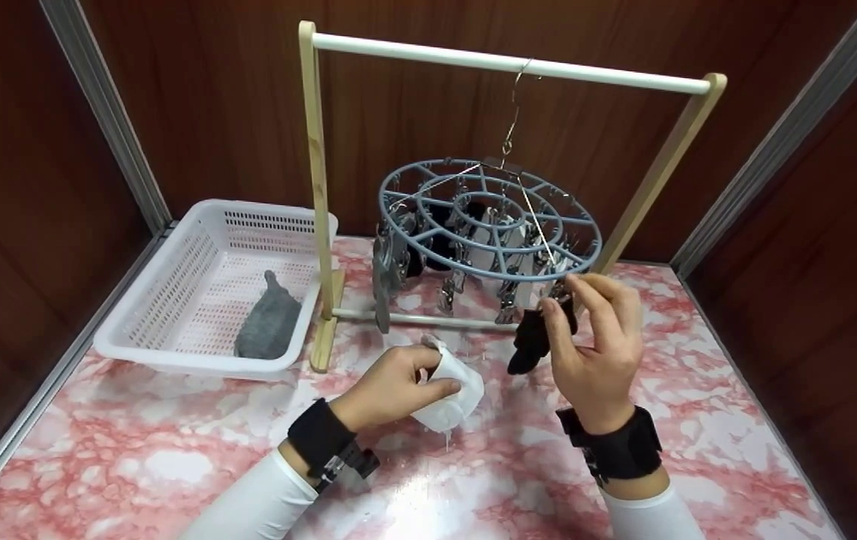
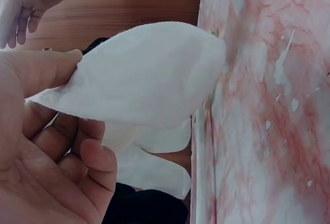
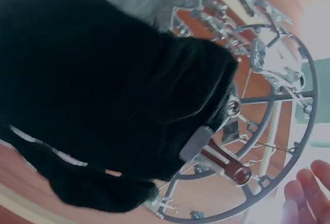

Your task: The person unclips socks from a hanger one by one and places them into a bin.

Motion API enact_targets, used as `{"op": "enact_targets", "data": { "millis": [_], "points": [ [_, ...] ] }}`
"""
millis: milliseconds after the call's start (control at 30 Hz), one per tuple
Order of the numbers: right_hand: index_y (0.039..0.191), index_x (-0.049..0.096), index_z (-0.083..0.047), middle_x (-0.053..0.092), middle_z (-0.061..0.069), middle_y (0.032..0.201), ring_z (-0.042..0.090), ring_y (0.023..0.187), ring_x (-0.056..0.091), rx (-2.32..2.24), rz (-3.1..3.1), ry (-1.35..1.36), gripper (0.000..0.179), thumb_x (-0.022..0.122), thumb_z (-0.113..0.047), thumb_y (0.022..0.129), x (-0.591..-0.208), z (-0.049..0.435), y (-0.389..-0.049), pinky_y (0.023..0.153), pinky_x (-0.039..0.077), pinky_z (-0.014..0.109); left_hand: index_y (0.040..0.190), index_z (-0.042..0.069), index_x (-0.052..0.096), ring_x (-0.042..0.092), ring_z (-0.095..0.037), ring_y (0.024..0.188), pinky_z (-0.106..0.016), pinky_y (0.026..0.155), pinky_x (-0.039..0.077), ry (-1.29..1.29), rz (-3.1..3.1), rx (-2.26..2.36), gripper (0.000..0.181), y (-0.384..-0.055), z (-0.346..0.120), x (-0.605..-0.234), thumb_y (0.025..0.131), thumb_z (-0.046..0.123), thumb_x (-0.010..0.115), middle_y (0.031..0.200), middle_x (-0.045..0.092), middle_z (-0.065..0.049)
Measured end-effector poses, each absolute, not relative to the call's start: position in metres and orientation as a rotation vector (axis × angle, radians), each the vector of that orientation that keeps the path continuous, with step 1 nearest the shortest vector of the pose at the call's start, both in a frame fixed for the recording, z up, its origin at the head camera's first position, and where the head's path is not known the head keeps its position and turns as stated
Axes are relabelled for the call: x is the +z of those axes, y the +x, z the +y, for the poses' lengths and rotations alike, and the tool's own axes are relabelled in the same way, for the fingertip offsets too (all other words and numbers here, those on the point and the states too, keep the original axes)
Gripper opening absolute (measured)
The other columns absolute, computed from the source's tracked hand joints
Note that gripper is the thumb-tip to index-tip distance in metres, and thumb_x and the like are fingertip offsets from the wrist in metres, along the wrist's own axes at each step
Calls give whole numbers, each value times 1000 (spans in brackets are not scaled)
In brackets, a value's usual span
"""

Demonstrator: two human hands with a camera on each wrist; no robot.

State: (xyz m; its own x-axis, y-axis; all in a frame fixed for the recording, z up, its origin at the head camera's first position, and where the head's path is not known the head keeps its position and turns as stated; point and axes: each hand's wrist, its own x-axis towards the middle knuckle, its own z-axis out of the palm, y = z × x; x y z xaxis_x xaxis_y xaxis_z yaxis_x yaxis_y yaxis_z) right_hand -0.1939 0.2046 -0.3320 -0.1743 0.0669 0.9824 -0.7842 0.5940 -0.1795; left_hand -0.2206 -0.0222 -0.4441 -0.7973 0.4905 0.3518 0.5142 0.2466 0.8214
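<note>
A limp white cloth (image 1: 457,394), its rounded end free, was pinched by the fingers (image 1: 440,388) of the left hand (image 1: 395,384), nearer than the round blue-grey hanger (image 1: 500,250), which hung tilted, a black cloth (image 1: 532,343) dangling at its near right edge.

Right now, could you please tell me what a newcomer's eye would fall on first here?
Most likely the round blue-gray clip hanger, hooked on the white bar in the head view's middle. Below it, the left hand grips a white cloth, while a black cloth hangs near the right hand. At the view's left, a gray cloth lies in a white basket.
</note>
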Motion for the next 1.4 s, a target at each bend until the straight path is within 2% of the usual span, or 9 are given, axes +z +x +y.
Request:
{"op": "enact_targets", "data": {
  "millis": [100, 267, 600, 800, 1000, 1133, 1233, 1333, 1400],
  "points": [
    [114, 72, 10, 64, 30, 110, 42, 98, 57, 810, -1588, 614, 31, 74, -13, 92, -334, 207, -199, 90, 45, 35, 85, 15, 69, 52, -8, 57, -22, 50, 46, -977, -2444, -1670, 17, -221, -26, -441, 92, 28, 77, 80, 63, 9],
    [119, 69, 10, 63, 31, 120, 46, 114, 56, 778, -1663, 624, 38, 75, 0, 83, -339, 211, -204, 103, 43, 45, 87, 9, 69, 60, -12, 64, -28, 54, 55, -938, -2369, -1791, 20, -224, -38, -430, 92, 26, 77, 82, 64, 0],
    [116, 69, 12, 63, 31, 119, 49, 115, 55, 776, -1710, 631, 38, 78, 5, 80, -338, 209, -203, 106, 42, 49, 103, 0, 71, 69, -26, 74, -41, 62, 61, -675, -2072, -2118, 20, -233, -91, -391, 100, 20, 66, 94, 71, -14],
    [116, 69, 13, 63, 32, 118, 51, 115, 54, 783, -1709, 641, 41, 77, 10, 76, -336, 206, -201, 106, 40, 52, 106, 2, 73, 68, -28, 73, -39, 60, 61, -341, -2013, -1912, 25, -241, -133, -378, 98, 26, 71, 91, 70, -16],
    [118, 69, 11, 63, 32, 118, 51, 115, 54, 786, -1704, 650, 42, 77, 9, 77, -337, 206, -201, 107, 40, 52, 96, 3, 70, 60, -21, 73, -28, 60, 53, -107, -2143, -1493, 22, -255, -168, -385, 98, 25, 70, 83, 65, -9],
    [117, 68, 12, 63, 32, 118, 51, 115, 54, 783, -1703, 647, 41, 77, 9, 77, -337, 205, -201, 107, 40, 52, 89, 6, 59, 53, -24, 76, -36, 67, 42, -69, -2280, -1270, 21, -263, -183, -396, 99, 24, 64, 79, 56, -10],
    [116, 68, 13, 63, 32, 118, 51, 114, 54, 782, -1701, 646, 40, 77, 8, 78, -338, 206, -201, 107, 41, 52, 92, 6, 52, 52, -31, 77, -43, 69, 40, -93, -2422, -1186, 23, -266, -188, -403, 103, 25, 57, 80, 49, -15],
    [117, 69, 12, 63, 31, 118, 51, 114, 55, 778, -1702, 650, 40, 76, 6, 79, -338, 206, -202, 106, 40, 52, 112, 0, 58, 62, -41, 101, -53, 85, 49, -112, -2535, -1146, 24, -268, -190, -408, 106, 23, 52, 106, 63, -26],
    [118, 69, 11, 63, 31, 118, 51, 114, 55, 774, -1704, 655, 38, 76, 4, 81, -338, 206, -202, 106, 40, 53, 129, -3, 56, 59, -46, 117, -59, 95, 46, -104, -2593, -1116, 32, -270, -192, -412, 107, 19, 51, 129, 60, -30]
  ]
}}
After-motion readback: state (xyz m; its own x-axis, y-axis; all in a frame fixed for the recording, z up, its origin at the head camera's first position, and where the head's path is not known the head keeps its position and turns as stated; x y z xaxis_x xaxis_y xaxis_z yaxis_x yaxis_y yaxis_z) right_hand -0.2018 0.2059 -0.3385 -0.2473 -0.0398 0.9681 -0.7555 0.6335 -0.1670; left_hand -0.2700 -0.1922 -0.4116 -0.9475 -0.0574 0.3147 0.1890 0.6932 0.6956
